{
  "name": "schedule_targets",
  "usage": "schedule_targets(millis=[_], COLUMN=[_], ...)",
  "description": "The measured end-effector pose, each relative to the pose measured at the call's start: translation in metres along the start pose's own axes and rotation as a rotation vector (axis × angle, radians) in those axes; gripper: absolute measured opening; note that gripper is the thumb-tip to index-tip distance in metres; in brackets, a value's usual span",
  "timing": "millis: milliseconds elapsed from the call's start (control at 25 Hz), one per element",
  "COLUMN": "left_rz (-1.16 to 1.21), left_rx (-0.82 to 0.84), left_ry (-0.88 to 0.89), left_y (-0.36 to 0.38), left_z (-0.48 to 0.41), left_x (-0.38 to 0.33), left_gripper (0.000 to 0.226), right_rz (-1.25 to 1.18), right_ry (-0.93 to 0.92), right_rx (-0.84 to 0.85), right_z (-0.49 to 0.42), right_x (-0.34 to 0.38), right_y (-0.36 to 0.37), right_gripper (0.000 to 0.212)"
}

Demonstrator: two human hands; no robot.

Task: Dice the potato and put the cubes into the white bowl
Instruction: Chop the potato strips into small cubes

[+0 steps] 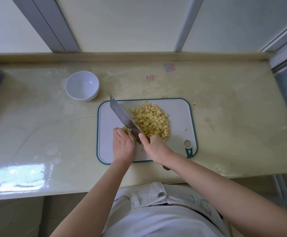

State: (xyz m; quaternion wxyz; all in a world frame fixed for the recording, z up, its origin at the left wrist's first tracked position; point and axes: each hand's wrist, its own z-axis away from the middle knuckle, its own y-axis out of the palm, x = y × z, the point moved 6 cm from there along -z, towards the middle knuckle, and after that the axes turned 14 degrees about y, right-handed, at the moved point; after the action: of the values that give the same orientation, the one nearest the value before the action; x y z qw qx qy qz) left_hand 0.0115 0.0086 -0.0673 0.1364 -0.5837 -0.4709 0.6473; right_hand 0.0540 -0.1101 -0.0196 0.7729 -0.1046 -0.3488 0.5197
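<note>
Your right hand [156, 148] has its grip wrapped tight round the handle of the broad steel cleaver [122, 115], with one digit lying up against the blade near the handle. The blade runs slantwise from near right to far left over the white plastic cutting board with a green rim [107, 122]. Your left hand [123, 144] curls its grip down on the small uncut yellow potato piece [127, 129], just left of the blade. The heap of pale yellow potato cubes [152, 120] lies on the board right of the blade, touching it. The round white bowl [82, 86] stands upright on the glossy cream bench [37, 108], far left of the board and apart from it.
</note>
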Motion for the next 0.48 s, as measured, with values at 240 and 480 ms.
schedule_targets(millis=[240,480], left_rz=[0.015,-0.012], left_rx=[-0.021,-0.012], left_ry=[0.004,0.052], left_y=[-0.0018,-0.0026], left_z=[-0.0011,-0.0011], left_x=[-0.0019,-0.0044], left_gripper=[0.014,0.033], right_rz=[0.013,0.071], right_ry=[0.001,0.010], right_rx=[-0.023,-0.052], right_z=[-0.0005,-0.0033], right_x=[-0.0029,-0.0038], right_y=[0.0024,0.0085], right_gripper=[0.060,0.059])
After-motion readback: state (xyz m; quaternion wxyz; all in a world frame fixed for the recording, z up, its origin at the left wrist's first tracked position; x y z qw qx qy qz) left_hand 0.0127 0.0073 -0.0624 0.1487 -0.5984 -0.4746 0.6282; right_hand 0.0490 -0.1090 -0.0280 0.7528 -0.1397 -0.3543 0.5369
